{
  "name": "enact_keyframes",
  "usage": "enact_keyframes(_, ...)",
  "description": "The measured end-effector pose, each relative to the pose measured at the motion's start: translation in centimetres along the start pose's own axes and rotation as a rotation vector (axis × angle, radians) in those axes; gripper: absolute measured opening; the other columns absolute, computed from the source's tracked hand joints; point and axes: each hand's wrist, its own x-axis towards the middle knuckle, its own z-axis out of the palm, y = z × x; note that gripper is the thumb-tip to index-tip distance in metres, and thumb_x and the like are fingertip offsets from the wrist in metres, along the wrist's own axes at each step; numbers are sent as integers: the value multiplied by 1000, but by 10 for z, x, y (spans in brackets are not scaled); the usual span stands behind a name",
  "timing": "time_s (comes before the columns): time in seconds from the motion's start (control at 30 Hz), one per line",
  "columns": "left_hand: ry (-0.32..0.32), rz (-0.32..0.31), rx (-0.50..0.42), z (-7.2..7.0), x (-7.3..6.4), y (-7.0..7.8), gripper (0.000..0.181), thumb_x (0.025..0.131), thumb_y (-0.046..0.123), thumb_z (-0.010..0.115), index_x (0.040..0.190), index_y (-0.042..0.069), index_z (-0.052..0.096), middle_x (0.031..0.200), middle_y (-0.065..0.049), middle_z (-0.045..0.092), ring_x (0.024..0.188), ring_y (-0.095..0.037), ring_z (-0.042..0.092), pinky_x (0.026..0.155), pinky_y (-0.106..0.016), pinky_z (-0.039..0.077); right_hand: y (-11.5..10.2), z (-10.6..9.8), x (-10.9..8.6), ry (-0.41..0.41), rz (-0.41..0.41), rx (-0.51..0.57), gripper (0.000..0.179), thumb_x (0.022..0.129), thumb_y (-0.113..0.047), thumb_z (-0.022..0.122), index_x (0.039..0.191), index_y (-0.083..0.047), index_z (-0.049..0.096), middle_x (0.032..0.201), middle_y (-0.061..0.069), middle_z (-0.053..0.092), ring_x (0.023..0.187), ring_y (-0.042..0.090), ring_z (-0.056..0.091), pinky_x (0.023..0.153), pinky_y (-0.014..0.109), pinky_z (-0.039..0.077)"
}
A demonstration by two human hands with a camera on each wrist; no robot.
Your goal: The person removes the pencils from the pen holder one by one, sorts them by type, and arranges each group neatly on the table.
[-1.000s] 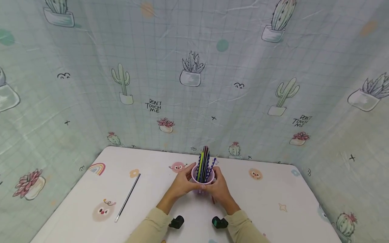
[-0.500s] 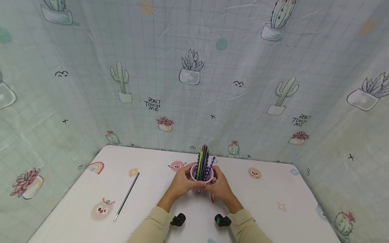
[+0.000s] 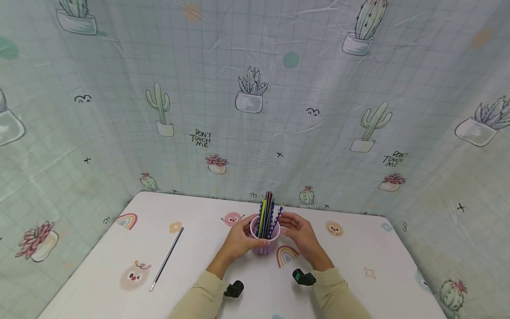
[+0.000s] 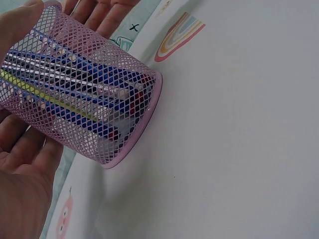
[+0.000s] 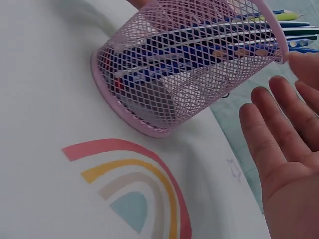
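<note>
A pink mesh pencil cup [image 3: 266, 249] stands near the middle of the white table, packed with pencils [image 3: 266, 217]. Several are dark or blue-dotted, and one is yellow-green. My left hand [image 3: 240, 239] grips the cup from its left, thumb across the near side of the rim and fingers round the far side. To the right, my right hand [image 3: 301, 234] is spread beside the cup. In the right wrist view its fingers [image 5: 264, 134] are loosely extended, with a gap to the mesh [image 5: 199, 74]; the thumb is close to the rim. Whether the cup's base touches the table is hard to tell.
One dark pencil [image 3: 166, 259] lies on the left part of the table [image 3: 207, 217]. Black wrist devices [image 3: 234, 289] sit below both hands. A cactus-print curtain [image 3: 279, 133] rises behind the table's back edge.
My right hand has let go of the cup and moved off to the right with its fingers opened, uncovering the printed rainbow. The left hand keeps its grip, and the cup stays in place.
</note>
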Motion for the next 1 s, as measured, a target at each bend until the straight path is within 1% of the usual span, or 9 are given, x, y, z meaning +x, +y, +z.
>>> enact_keyframes(0.13,-8,22,-2,-1,2,1,81,78,23,94,150,18,56,141,-9,68,127,-26,67,112,-44,53,-2,-1,8,64,16,46,42,100,-5,66,141,-1,60,138,18,67,117,13,70,96,24,60)
enact_keyframes(0.2,-8,23,4,0,2,1,80,78,24,94,149,19,56,140,-9,68,127,-26,67,113,-45,52,-3,1,12,105,31,77,40,100,-6,67,139,0,62,130,14,72,109,10,72,93,24,62)
enact_keyframes(0.3,-6,10,18,0,0,2,81,77,28,94,149,21,57,140,-6,68,127,-23,67,114,-45,51,-4,6,17,159,56,115,35,100,-5,67,134,3,65,120,9,76,102,9,73,91,25,63)
enact_keyframes(0.43,-5,0,30,-1,-1,4,83,76,33,95,149,24,57,138,-2,69,125,-20,67,115,-43,51,-8,13,23,214,49,142,29,100,-5,67,128,4,70,112,6,78,98,10,75,89,27,64)
enact_keyframes(0.5,-3,-4,30,-1,-2,5,83,76,34,95,149,25,57,138,-2,69,124,-20,67,114,-43,52,-9,16,27,228,27,135,28,99,-6,69,125,4,72,110,6,79,96,10,75,88,27,64)
enact_keyframes(0.6,0,-3,22,-1,-3,4,83,77,32,94,149,22,56,138,-5,69,124,-21,68,113,-42,53,-12,22,29,237,0,108,27,97,-7,72,122,4,73,107,6,80,93,9,76,85,27,64)
enact_keyframes(0.73,1,-2,3,0,-4,3,84,77,27,95,150,18,55,138,-9,69,123,-24,69,110,-41,55,-14,28,33,254,0,58,29,93,-7,77,119,5,74,101,6,81,87,6,75,79,22,63)
enact_keyframes(0.87,-10,2,-13,0,-3,1,84,78,27,94,151,18,54,138,-9,70,122,-23,70,107,-37,57,-15,30,37,274,-9,4,28,90,-5,79,116,6,75,98,10,81,81,6,74,73,21,62)
enact_keyframes(1.0,-7,2,-6,-1,-3,0,86,78,29,94,152,19,53,138,-7,69,121,-21,70,106,-34,58,-18,30,41,280,-15,-64,25,90,-5,80,113,2,77,100,12,81,83,7,74,75,23,63)
